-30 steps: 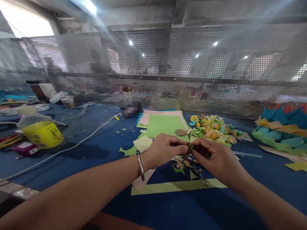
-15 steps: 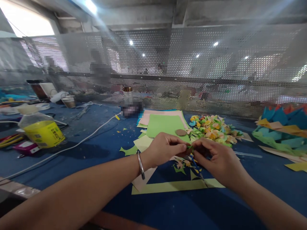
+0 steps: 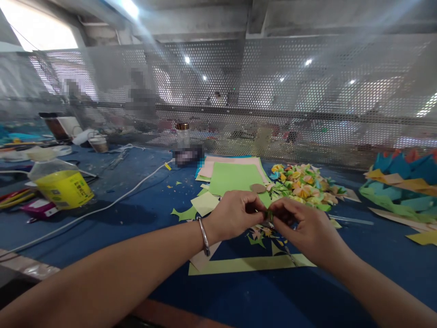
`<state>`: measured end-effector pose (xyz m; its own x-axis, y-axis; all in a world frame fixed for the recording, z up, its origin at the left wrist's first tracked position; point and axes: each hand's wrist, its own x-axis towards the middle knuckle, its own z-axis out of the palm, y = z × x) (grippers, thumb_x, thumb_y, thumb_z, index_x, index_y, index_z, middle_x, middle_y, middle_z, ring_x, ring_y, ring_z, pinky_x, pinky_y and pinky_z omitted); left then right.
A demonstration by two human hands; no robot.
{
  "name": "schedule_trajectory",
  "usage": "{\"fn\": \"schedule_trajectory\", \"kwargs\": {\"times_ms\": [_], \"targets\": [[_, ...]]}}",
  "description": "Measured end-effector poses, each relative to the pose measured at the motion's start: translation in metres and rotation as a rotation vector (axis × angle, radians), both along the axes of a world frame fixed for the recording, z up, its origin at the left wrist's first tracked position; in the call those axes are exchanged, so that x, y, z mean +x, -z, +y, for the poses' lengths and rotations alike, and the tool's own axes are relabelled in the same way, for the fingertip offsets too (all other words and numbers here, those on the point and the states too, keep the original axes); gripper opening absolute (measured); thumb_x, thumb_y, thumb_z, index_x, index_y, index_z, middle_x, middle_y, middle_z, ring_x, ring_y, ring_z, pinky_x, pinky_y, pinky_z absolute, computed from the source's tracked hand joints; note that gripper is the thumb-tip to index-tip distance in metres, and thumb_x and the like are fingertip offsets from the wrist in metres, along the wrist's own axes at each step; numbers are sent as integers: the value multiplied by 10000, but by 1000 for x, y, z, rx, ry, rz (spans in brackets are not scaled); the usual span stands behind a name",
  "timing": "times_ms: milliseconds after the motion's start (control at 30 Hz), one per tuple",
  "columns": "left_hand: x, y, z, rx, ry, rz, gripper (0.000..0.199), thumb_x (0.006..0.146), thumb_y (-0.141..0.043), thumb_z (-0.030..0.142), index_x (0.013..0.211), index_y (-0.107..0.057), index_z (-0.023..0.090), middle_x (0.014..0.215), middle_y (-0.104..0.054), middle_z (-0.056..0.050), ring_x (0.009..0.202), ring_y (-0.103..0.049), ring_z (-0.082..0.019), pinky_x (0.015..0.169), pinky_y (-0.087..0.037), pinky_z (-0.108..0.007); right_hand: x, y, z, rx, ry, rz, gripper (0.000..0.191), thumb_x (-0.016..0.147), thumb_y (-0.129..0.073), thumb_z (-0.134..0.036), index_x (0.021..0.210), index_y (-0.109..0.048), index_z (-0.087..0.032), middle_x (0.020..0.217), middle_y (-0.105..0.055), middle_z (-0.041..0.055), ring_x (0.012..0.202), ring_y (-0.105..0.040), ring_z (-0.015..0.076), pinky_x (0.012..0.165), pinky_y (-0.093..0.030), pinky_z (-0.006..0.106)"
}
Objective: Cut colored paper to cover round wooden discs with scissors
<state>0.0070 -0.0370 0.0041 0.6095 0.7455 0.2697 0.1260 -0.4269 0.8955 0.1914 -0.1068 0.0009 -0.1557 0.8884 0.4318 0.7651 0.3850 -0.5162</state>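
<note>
1. The left hand [image 3: 237, 214] was near the centre of the frame, its grip closed to a pinch of thumb and fingers on a small piece of green paper [image 3: 270, 216]; a silver bracelet [image 3: 204, 237] circled the wrist.
2. The right hand [image 3: 303, 225] met it just right of centre, its grip also pinched closed on the green piece, with the two sets of fingertips almost touching. The fingers hid most of the piece, so its exact shape could not be told.
3. Directly behind the hands, a light green sheet [image 3: 234, 177] lay on top of a stack of coloured paper, with a round brown disc [image 3: 258, 188] at its lower right.
4. Right of the stack was a heap of folded paper flowers [image 3: 303, 187] in yellow, orange and green.
5. Below the hands, small paper scraps [image 3: 258, 240] were scattered over the blue table [image 3: 256, 300], and a pale yellow-green strip [image 3: 235, 266] stretched across the lower middle.
6. At the right edge of the frame stood a layered folded-paper structure [image 3: 399, 200] in blue, orange and green.
7. At the left, a clear bottle [image 3: 64, 187] bore a yellow label, and a white cable [image 3: 136, 187] ran diagonally past it.
8. A perforated screen [image 3: 280, 91] spanned the background.
</note>
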Motion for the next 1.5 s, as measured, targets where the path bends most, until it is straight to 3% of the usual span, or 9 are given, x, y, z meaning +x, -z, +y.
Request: {"fn": "schedule_trajectory", "kwargs": {"times_ms": [167,333,467,567,700,867,1100,1333,1500], "targets": [[-2,-4,3,-138,111,-76,85,714,-687,126,760,-624,159,662,-642,26,616,-580,-90,608,-459,-210,-2,-2,-2,1,-28,25,91,871,-541,-228,892,-630,-219,698,-628,0,615,-562,151,554,-452,252],[-4,-10,8,-359,143,-132,158,758,-680,109,876,-588,162,612,-653,29,542,-603,-90,602,-483,-231,-2,-5,-3,-2,-72,55,65,853,-555,-204,866,-615,-221,719,-640,3,640,-570,151,579,-468,245],[-5,-12,10,-509,168,-107,130,771,-703,124,848,-600,148,629,-687,-2,536,-620,-92,623,-501,-246,-4,-5,-4,-57,-99,54,45,856,-552,-212,853,-595,-226,666,-595,-16,592,-557,142,542,-449,239],[-7,-13,12,-559,186,-69,101,762,-712,115,790,-618,140,636,-691,-3,540,-633,-85,619,-491,-227,-5,-2,-5,-88,-109,82,74,875,-534,-224,921,-590,-234,697,-611,-15,598,-574,142,540,-451,236],[-8,-11,17,-606,250,-18,102,733,-718,94,735,-630,147,644,-687,15,566,-655,-85,612,-481,-211,-7,-1,-7,-132,-162,90,264,878,-537,-223,1136,-575,-259,758,-657,-17,597,-571,137,538,-443,233],[-9,-7,24,-675,342,7,89,746,-759,149,722,-674,146,635,-689,16,574,-648,-86,624,-489,-218,-10,-4,-8,-171,-193,93,145,858,-561,-218,995,-605,-240,773,-641,-3,631,-557,136,561,-448,230],[-6,-6,20,-652,312,23,135,777,-754,140,715,-634,143,600,-673,16,561,-635,-88,647,-490,-229,-12,-9,-8,-221,-179,68,43,815,-569,-224,858,-564,-230,651,-526,-43,544,-450,112,473,-358,209],[-3,-11,12,-555,252,33,153,819,-716,152,932,-614,132,599,-648,17,546,-619,-99,608,-487,-237,-9,-7,-6,-249,-185,120,59,808,-594,-258,852,-592,-218,656,-567,-29,544,-497,116,499,-394,224],[-5,-14,8,-254,77,-55,174,850,-664,156,1011,-599,146,736,-656,-3,648,-613,-109,637,-504,-252,-1,-3,0,-224,-126,207,99,824,-623,-301,868,-605,-214,714,-625,7,631,-575,149,563,-459,251]]}}
